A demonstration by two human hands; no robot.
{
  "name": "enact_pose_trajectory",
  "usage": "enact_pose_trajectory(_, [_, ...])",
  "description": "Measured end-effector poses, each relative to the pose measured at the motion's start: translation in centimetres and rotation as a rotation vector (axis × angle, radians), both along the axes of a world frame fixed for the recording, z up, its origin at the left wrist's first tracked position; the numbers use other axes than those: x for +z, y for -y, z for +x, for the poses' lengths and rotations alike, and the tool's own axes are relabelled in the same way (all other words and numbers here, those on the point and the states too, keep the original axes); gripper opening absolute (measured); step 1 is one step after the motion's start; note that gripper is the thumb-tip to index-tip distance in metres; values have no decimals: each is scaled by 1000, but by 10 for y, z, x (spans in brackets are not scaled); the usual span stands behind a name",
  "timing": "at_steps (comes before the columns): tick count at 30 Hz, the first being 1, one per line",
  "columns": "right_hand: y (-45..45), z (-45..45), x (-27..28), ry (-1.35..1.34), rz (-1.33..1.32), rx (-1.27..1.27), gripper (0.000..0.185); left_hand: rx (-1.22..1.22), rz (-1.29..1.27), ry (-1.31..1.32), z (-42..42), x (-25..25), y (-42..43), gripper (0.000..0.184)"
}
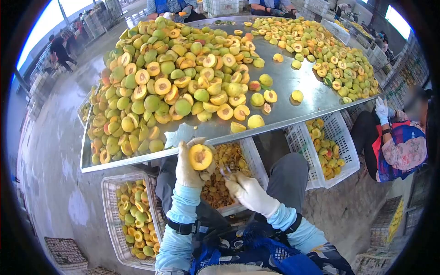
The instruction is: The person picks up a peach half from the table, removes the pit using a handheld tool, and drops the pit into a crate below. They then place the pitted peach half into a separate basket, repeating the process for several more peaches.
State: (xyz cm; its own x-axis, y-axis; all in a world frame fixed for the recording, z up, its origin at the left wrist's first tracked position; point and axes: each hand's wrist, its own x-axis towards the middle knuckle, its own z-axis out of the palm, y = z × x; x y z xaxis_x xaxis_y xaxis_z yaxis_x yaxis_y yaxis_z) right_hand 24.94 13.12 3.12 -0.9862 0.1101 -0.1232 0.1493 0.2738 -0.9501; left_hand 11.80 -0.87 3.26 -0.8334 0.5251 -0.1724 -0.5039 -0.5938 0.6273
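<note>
A halved yellow fruit (200, 157) faces cut side up in my gloved left hand (189, 167), whose fingers wrap round it near the table's front edge. To its right, my gloved right hand (250, 193) is closed on a small metal tool (225, 172), its tip pointing up and left. Under both hands sits a crate (255, 160) with brown pits and scraps (220, 185). Beyond them, a large pile of halved fruit (162, 86) covers the left of the metal table (275, 110).
A white crate of fruit halves (109, 215) stands at my left, another crate (350, 160) at my right. A second fruit pile (339, 64) lies at the table's right. A co-worker (405, 146) sits at the right; others sit across the table.
</note>
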Motion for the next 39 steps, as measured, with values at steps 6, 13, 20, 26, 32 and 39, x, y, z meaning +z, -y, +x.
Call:
enact_pose_trajectory(6, [18, -24, 12, -237, 224, -50, 25, 206, -194, -224, 20, -10, -14, 58])
enact_pose_trajectory(13, [22, -30, 2, -252, 298, -84, 25, 329, -404, -575, 30, -16, -16, 41])
enact_pose_trajectory(20, [21, -29, -2, -99, 87, 31, 30, 377, -410, -265, 29, -21, -19, 34])
enact_pose_trajectory(26, [19, -34, -35, -174, 21, 71, 33, 270, -683, -460, 26, -15, -16, 31])
enact_pose_trajectory(32, [14, -31, -7, 537, -703, 169, 37, -238, -725, -519, -2, -17, 9, 35])
enact_pose_trajectory(39, [14, -16, -21, 493, -1424, 308, 47, 127, -300, -334, 21, -36, -17, 44])
